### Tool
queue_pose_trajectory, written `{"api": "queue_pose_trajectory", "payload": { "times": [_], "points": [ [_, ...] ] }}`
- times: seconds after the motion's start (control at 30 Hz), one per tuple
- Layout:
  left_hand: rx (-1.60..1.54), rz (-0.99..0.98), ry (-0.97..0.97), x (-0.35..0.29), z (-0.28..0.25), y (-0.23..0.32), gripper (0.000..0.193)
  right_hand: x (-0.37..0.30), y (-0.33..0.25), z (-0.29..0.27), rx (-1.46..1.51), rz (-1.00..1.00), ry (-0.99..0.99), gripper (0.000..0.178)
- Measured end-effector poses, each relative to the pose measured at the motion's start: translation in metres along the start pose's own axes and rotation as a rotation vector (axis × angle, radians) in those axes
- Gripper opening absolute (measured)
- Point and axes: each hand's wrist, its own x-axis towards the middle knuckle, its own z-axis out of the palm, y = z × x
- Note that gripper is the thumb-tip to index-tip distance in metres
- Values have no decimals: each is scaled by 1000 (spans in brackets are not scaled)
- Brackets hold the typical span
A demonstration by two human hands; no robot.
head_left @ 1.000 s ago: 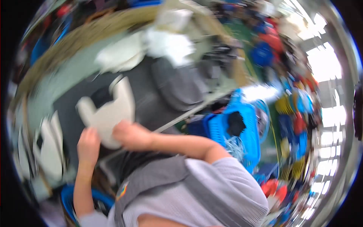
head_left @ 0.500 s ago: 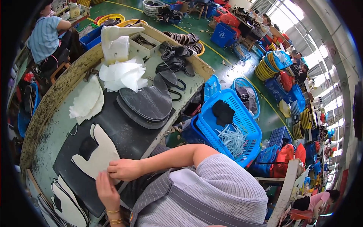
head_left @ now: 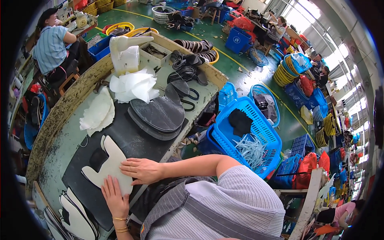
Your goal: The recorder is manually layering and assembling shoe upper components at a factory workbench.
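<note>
A cream cut piece (head_left: 107, 159), forked and shaped like a shoe upper, lies over a dark layer on a black mat (head_left: 146, 149). My left hand (head_left: 115, 196), with bracelets at the wrist, rests on its near edge, fingers outstretched. Flat on the piece's right side is my right hand (head_left: 143, 170), its fingers extended too. Neither hand grips anything. A small black patch (head_left: 97, 159) shows in the notch of the piece. Beyond the hands sits a stack of dark grey rounded pieces (head_left: 160, 114).
Similar cream pieces (head_left: 80, 218) are stacked at lower left. White thin sheets (head_left: 135, 86), pale cut pieces (head_left: 99, 111) and black-handled scissors (head_left: 189, 105) lie farther back. A raised wooden rim (head_left: 68, 98) edges the table. A blue basket (head_left: 269, 136) with pale strips stands right.
My fingers were bunched together at the near edge of the cream piece. Both hands are now spread flat on it, the right hand farther over the piece. The view has shifted slightly.
</note>
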Motion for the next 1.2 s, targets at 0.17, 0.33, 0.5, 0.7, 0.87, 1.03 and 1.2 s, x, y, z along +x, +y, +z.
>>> {"api": "queue_pose_trajectory", "payload": {
  "times": [0.17,0.33,0.5,0.7,0.87,1.03,1.2],
  "points": [
    [-129,-44,-96,11,-14,3,68,-2,0,-3,-8,2,36,61],
    [-78,17,-74,19,2,15,72,-2,3,-5,27,-5,44,58],
    [54,16,-95,12,2,20,74,-3,2,-5,46,-3,15,62],
    [47,3,-136,17,-6,32,62,1,7,-40,201,21,121,46],
    [-92,-21,-17,28,-21,33,56,-26,36,-93,78,327,257,32],
    [-195,88,229,96,-37,15,39,-42,117,-150,-90,625,468,16],
    [-399,295,396,213,-32,38,24,3,207,-180,-418,513,374,16]
  ]
}}
